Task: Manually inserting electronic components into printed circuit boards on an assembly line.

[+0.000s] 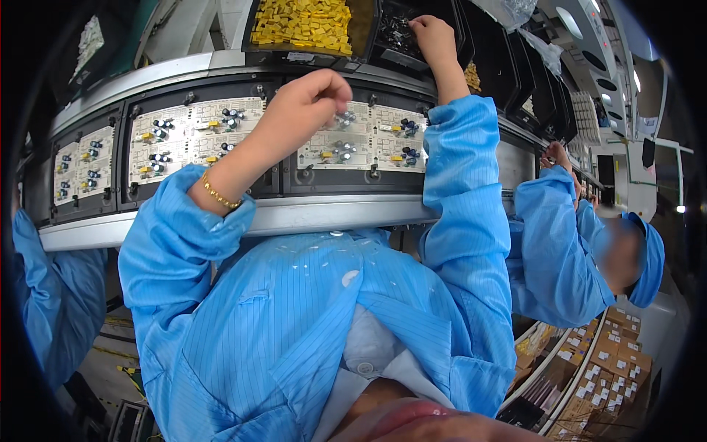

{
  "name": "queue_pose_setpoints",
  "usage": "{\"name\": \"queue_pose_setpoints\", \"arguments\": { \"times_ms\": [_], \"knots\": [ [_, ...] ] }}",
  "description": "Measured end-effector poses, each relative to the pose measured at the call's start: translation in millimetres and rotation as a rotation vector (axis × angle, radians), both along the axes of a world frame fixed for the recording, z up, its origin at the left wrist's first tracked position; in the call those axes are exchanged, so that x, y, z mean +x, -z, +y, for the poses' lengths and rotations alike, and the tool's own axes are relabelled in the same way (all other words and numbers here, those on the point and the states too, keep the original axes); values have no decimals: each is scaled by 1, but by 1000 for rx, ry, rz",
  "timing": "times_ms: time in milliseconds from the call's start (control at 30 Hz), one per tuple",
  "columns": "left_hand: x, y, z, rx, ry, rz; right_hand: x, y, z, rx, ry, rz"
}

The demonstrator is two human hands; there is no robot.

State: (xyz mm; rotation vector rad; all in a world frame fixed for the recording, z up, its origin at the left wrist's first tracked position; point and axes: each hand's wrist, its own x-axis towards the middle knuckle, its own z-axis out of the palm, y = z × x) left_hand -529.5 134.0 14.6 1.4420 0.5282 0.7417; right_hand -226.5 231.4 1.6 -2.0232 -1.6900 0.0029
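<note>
Right hand (434,37) was at parts bin (398,62), fingers bunched; left hand (315,97) hung curled over circuit board (382,141); couldn't tell if either pinched anything.

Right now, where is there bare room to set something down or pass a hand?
Front rail: bare between the sleeves, bordered by boards and coat. Rear rail: bare strip left of the yellow-parts bin, behind the boards. Crowded: the boards, under the left hand, and the dark-parts bin, at the right hand.

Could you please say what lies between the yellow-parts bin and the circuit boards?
In the head view, a silver rail and black frame edge, with the left hand partly in front.
</note>
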Motion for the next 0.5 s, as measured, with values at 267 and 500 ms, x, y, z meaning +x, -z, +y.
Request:
{"name": "queue_pose_setpoints", "arguments": {
  "times_ms": [267,500],
  "knots": [
    [37,6,-2,-73,-61,-35,12,-7,-25,105,-39,-171],
    [28,25,3,-98,8,-28,-4,1,-29,293,-161,-134]
  ]
}}
